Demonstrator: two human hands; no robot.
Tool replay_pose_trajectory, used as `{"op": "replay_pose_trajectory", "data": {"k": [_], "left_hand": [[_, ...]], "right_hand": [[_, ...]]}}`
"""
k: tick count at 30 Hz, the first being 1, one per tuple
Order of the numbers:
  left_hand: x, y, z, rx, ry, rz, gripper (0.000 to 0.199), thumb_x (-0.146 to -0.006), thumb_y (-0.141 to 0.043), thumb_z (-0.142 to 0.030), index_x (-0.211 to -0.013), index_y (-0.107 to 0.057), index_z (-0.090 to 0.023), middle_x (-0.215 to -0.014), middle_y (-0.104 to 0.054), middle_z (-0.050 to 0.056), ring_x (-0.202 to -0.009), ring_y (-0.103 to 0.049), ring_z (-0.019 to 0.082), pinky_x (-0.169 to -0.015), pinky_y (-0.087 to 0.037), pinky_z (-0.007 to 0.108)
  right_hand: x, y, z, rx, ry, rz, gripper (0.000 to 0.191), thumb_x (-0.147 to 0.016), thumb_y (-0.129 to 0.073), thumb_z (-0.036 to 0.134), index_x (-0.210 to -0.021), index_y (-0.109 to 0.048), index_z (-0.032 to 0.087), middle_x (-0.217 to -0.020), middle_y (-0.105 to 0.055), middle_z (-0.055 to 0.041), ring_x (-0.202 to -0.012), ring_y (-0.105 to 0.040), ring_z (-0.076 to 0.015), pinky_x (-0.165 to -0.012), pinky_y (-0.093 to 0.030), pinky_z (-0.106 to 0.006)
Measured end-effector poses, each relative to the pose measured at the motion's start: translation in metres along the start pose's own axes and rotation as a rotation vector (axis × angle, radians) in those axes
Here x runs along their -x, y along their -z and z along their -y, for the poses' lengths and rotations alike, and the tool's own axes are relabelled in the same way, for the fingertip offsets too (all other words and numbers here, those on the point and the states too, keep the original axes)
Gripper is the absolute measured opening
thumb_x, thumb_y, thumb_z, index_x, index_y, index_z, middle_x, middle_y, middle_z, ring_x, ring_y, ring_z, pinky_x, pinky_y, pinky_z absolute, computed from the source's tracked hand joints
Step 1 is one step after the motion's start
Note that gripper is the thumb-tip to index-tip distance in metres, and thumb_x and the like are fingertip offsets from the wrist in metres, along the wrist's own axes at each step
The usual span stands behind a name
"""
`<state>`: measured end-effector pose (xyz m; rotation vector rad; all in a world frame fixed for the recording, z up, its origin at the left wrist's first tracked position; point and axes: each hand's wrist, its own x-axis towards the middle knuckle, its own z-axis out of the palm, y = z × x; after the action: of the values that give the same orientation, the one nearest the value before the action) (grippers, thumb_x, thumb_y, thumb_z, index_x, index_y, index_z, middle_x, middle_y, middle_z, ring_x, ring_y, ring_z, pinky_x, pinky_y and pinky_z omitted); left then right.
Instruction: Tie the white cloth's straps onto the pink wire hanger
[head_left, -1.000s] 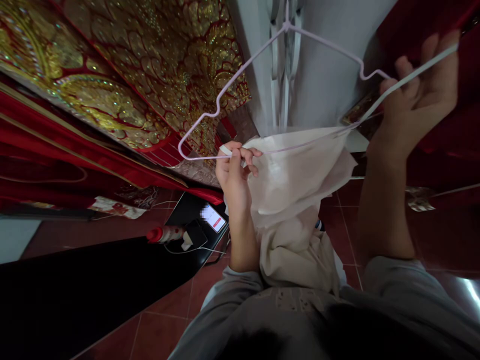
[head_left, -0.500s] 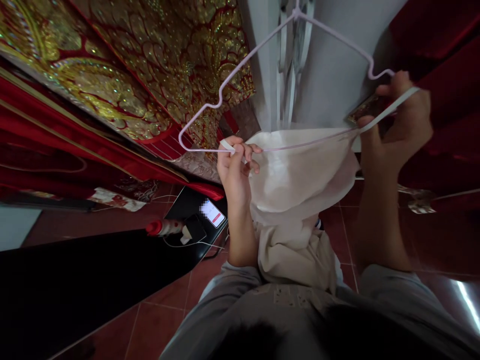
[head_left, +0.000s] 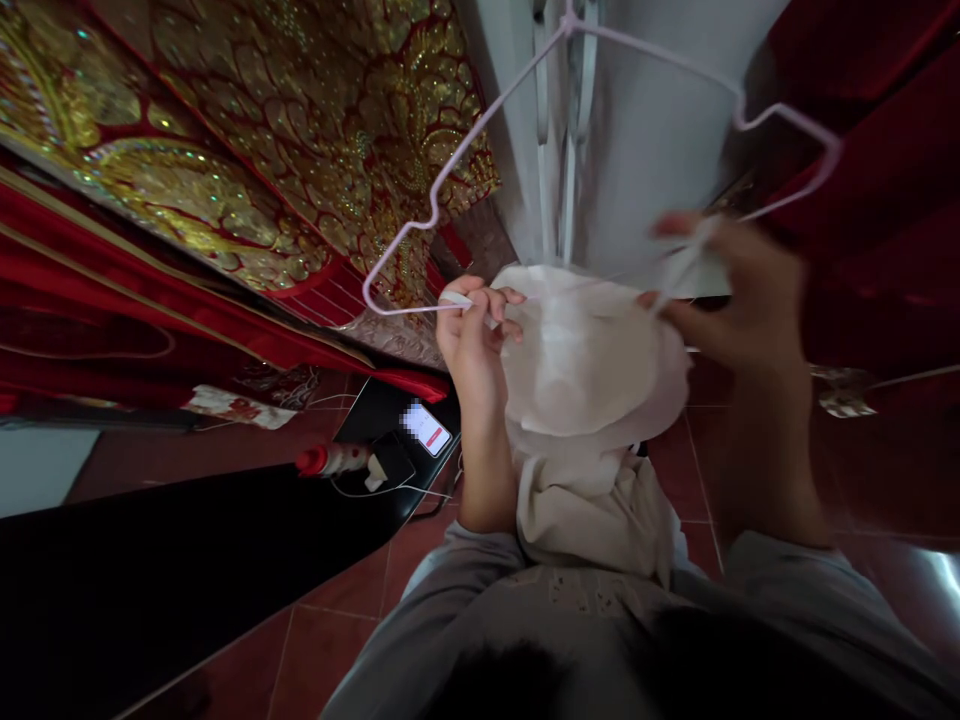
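Observation:
A pale pink clothes hanger (head_left: 437, 190) is suspended in front of me. My left hand (head_left: 472, 315) pinches its lower bar near the left corner, together with a white strap (head_left: 454, 298). From the bar between my hands droops a thin whitish garment (head_left: 581, 360), its lower part loosely folded. My right hand (head_left: 757, 290), smeared by motion, is below the hanger's right end, with a second white strap (head_left: 686, 262) stretched between thumb and fingers. Whether that hand also touches the bar I cannot tell.
Red and gold sequinned garments (head_left: 300, 130) hang on the left, and dark red cloth (head_left: 885, 170) on the right. A black table (head_left: 225, 560) at lower left bears a lit phone (head_left: 427, 430), a red-capped bottle (head_left: 330, 460) and a white cable (head_left: 401, 488). Grey doors (head_left: 660, 120) stand ahead.
My right hand has moved left and down from the hanger's right corner, drawing its strap inward. That corner now shows. The garment has bunched leftward; my left hand keeps its hold.

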<state>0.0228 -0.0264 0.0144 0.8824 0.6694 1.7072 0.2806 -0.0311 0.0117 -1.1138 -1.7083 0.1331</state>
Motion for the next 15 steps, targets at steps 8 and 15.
{"op": "replay_pose_trajectory", "data": {"k": [8, 15], "left_hand": [[0.005, 0.022, -0.011, -0.243, -0.022, 0.005, 0.019, -0.096, -0.063, -0.034, -0.108, -0.069, -0.02, -0.103, -0.08, 0.01, -0.099, -0.078, 0.022, -0.056, -0.055, 0.021], [0.002, 0.055, -0.061, -0.817, -0.403, -0.214, 0.036, -0.083, -0.051, -0.006, -0.096, -0.081, -0.019, -0.101, -0.083, 0.007, -0.097, -0.079, 0.022, -0.065, -0.06, 0.028]], "right_hand": [[-0.004, -0.026, 0.023, 0.172, 0.077, 0.171, 0.046, -0.096, -0.064, 0.064, -0.122, -0.076, 0.029, -0.109, -0.079, -0.0077, -0.108, -0.071, -0.0315, -0.098, -0.052, -0.053], [-0.007, -0.032, 0.02, 0.157, 0.095, 0.176, 0.037, -0.095, -0.066, 0.06, -0.111, -0.077, 0.028, -0.105, -0.078, -0.0064, -0.1, -0.069, -0.029, -0.096, -0.047, -0.05]]}}
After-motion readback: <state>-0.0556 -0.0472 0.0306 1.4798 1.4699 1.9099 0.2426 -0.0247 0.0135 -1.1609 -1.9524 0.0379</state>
